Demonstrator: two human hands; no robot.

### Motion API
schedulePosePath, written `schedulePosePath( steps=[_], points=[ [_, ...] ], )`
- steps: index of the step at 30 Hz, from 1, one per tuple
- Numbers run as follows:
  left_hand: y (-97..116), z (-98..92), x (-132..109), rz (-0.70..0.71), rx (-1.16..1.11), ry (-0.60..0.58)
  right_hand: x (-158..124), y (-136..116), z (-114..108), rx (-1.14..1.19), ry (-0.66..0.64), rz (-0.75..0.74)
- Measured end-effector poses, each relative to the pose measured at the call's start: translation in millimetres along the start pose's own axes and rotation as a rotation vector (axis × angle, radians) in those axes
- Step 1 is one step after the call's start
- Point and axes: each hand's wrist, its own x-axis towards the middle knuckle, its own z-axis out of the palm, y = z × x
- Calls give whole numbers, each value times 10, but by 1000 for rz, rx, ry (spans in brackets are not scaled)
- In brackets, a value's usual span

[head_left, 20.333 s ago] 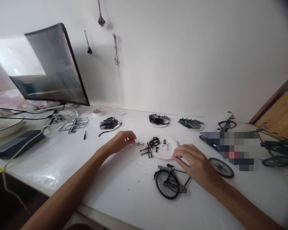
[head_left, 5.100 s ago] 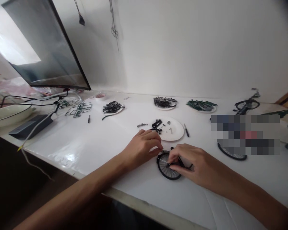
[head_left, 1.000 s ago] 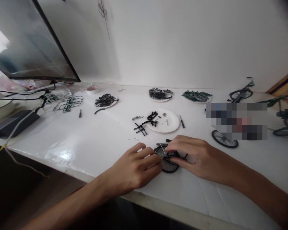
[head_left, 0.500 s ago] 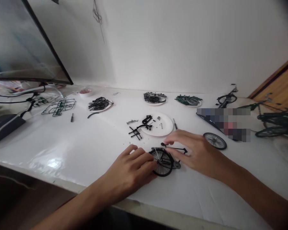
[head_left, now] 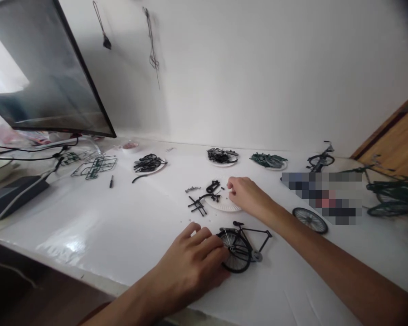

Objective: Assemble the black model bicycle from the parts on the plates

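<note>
My left hand (head_left: 197, 260) grips the rear of a small black model bicycle (head_left: 242, 244), its fingers closed at the back wheel and rear rack. The bicycle has a saddle, frame and chainring but no front wheel. My right hand (head_left: 245, 194) is over a white paper plate (head_left: 224, 208), thumb and fingers pinched together among small parts. Whatever sits between those fingertips is hidden. Black parts, including a crank-shaped piece (head_left: 212, 186), lie on the plate. A black branching part (head_left: 197, 206) overlaps its left edge, beside a grey strip (head_left: 192, 189).
A loose wheel (head_left: 310, 220) lies at right, near a blurred-out flat item (head_left: 321, 197). Behind stand plates of black parts (head_left: 149, 163), more black parts (head_left: 221, 156) and green parts (head_left: 268, 160). Finished-looking model bicycles (head_left: 321, 158) stand right. A screwdriver (head_left: 111, 182) and monitor (head_left: 51, 68) are left.
My right hand has left the bicycle's saddle area and moved up to the plate, its fingers closing. My left hand stays on the rear wheel. The camera view has tilted upward.
</note>
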Motion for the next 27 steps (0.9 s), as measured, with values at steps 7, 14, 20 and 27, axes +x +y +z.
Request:
schedulePosePath(
  steps=[7, 14, 20, 27],
  points=[
    [3, -4, 2, -7, 31, 10, -193, -48, -136, 1, -41, 19],
    [9, -37, 6, -4, 33, -14, -271, -61, -148, 48, 23, 15],
    [-4, -31, 2, 1, 32, -20, -456, 32, -328, 142, 28, -165],
    [8, -67, 11, -28, 19, -50, -408, 54, -183, 136, 93, -338]
  ],
)
